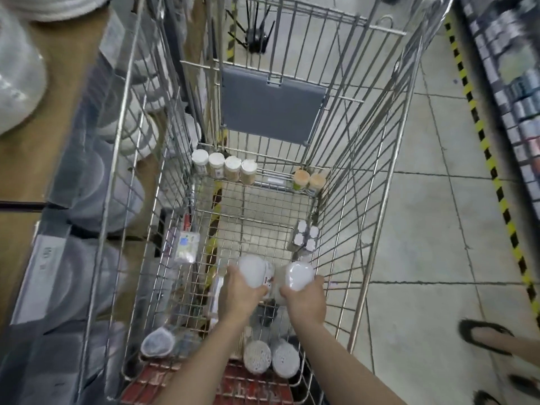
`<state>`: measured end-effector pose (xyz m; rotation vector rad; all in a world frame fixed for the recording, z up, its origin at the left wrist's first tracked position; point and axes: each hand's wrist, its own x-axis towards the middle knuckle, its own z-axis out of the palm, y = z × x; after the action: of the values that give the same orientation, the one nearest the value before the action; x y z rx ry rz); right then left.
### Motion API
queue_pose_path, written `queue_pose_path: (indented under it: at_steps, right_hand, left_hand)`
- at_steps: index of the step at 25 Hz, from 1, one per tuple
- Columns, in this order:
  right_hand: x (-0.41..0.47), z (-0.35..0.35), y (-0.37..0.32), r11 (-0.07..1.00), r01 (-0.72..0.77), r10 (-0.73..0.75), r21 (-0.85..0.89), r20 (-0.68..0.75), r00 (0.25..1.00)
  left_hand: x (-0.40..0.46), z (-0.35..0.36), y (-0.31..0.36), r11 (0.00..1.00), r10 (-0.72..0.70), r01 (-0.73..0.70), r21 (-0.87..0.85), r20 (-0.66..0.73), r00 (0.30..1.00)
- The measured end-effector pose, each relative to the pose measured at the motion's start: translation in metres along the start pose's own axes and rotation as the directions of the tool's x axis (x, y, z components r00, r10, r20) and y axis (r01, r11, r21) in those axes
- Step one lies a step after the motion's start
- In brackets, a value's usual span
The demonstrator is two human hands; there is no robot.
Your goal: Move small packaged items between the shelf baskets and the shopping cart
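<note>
Both my arms reach down into the wire shopping cart [344, 159]. My left hand [238, 292] grips a white-lidded jar [252, 270]. My right hand [306, 301] grips a second white-lidded jar [296, 274] right beside it, and the two jars touch. Along the cart's far end stand several white-capped jars [223, 166] and two orange-capped jars [309, 180]. A pack of small white-capped bottles [305, 238] lies by the right wall. A flat clear packet [185, 244] leans at the left wall. Two round perforated lids [270, 358] and a mesh pouch [157, 342] lie near me.
A wooden shelf [38, 159] with stacked white plates and bowls runs along the left. Another shelf with small packets [514, 92] lines the right, behind a yellow-black floor stripe [482, 135]. A person's sandalled foot [488, 336] stands right of the cart. A grey flap [271, 106] hangs on the cart's far end.
</note>
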<state>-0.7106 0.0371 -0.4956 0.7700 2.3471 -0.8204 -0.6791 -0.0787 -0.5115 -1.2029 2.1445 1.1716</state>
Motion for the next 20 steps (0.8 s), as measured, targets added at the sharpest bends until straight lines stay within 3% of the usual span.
queue_pose_path:
  at_steps: [5, 12, 17, 20]
  right_hand:
    - [0.044, 0.031, 0.002, 0.997, -0.059, 0.064, 0.057, -0.085, 0.994]
    - [0.063, 0.045, 0.011, 0.983, -0.153, 0.153, 0.102, 0.004, 0.988]
    - [0.06, 0.046, 0.015, 0.939, -0.139, 0.138, 0.315, 0.025, 0.99]
    - [0.06, 0.044, 0.015, 0.933, -0.15, 0.165, 0.328, -0.017, 0.986]
  left_hand:
    - [0.04, 0.031, 0.007, 0.999, 0.054, -0.054, -0.009, 0.037, 0.998]
    - [0.07, 0.05, 0.0, 0.99, 0.123, -0.135, 0.042, 0.218, 0.968]
    - [0.077, 0.047, -0.006, 0.989, 0.117, -0.092, -0.112, 0.243, 0.963]
    - [0.075, 0.049, -0.005, 0.983, 0.092, -0.051, -0.175, 0.234, 0.968]
